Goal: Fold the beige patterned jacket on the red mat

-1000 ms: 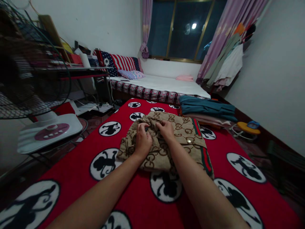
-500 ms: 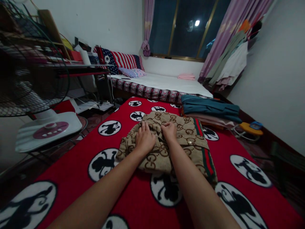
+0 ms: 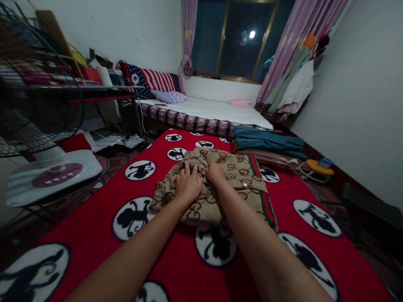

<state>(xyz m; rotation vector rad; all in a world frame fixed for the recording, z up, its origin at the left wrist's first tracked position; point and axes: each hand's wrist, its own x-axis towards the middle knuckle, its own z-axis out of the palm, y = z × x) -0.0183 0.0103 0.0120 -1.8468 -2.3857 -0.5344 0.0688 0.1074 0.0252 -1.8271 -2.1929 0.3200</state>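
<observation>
A tan jacket (image 3: 234,170) with a brown monogram pattern and green-red stripes lies folded on the red blanket (image 3: 103,209). My left hand (image 3: 189,184) rests on its gathered left part, palm down, with the fingers spread. Close beside it, my right hand (image 3: 215,171) is closed with its fingertips against the cloth near the middle, seemingly pinching a fold; the fingertips are partly hidden. A metal snap button (image 3: 244,184) shows on a flap to the right of my right hand.
Folded teal clothing (image 3: 267,141) lies on a pile at the blanket's far right. A fan (image 3: 53,167) stands left, by a cluttered desk (image 3: 107,90). Beyond is a bed (image 3: 204,110) under the window. A yellow stool (image 3: 318,167) stands right of the blanket.
The camera view has shifted slightly, moving the scene left. My left fingers have spread a little more on the jacket, and my right hand has stayed closed at the cloth.
</observation>
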